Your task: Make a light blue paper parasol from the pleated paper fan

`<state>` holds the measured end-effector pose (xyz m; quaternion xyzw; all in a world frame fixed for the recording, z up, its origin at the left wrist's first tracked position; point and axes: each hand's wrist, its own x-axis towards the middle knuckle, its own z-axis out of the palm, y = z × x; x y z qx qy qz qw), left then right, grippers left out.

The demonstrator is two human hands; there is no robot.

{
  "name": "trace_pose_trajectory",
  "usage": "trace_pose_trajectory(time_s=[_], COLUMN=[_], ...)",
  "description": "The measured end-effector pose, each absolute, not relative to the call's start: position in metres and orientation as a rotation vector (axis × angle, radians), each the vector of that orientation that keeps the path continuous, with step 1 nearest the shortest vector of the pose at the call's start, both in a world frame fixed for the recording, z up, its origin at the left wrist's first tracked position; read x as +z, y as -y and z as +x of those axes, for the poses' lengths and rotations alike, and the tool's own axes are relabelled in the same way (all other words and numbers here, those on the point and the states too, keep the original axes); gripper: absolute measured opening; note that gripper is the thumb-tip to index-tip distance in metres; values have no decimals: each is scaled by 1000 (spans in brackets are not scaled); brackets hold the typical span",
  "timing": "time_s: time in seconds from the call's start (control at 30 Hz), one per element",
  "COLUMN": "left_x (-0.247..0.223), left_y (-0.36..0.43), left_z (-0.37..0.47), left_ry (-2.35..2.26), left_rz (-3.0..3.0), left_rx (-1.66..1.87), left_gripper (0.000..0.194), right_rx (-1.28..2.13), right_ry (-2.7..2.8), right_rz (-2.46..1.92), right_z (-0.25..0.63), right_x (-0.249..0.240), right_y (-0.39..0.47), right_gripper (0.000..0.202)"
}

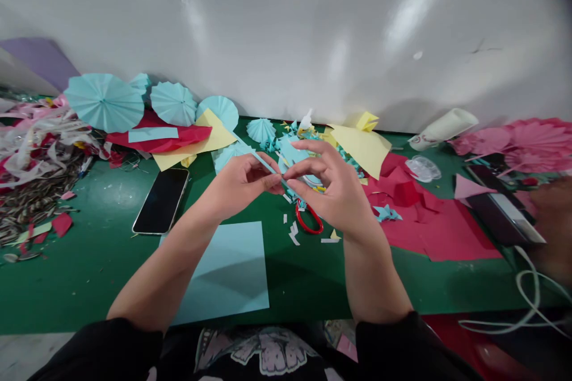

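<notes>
A narrow light-blue paper strip (259, 158) is held up over the table's middle, slanting from upper left to lower right. My left hand (243, 183) is closed around it, thumb and fingers pinching near its lower end. My right hand (324, 184) pinches the same end, thumb and index finger close to the left fingertips. Below the left forearm lies a flat light-blue paper sheet (232, 268). Red-handled scissors (310, 223) rest under the right hand, their blades hidden among light-blue scraps.
Pleated light-blue paper fans (105, 102) line the wall at back left, above a phone (161, 201). Red paper (447, 229) spreads at right, near pink fans (536, 143) and a white cable (531, 303). A ribbon pile (36, 143) sits far left. Yellow paper (364, 146) lies behind.
</notes>
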<state>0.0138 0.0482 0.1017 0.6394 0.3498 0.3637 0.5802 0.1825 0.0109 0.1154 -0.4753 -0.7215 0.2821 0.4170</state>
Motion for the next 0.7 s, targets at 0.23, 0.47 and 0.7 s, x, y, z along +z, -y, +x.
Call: trace_pose_trajectory(time_s=[0.23, 0.47, 0.7], left_x=[101, 101, 102], left_y=[-46, -45, -45], left_z=[14, 16, 16], left_ry=[-827, -944, -978], left_rz=[1571, 1655, 1654], left_rx=[861, 894, 971], left_gripper=[11, 7, 8], right_rx=[722, 598, 517], right_ry=[1774, 1757, 1801], right_rz=[-1289, -1302, -1253], right_z=[183, 180, 179], right_x=[114, 111, 113], right_y=[-13, -14, -12], right_gripper=[39, 38, 52])
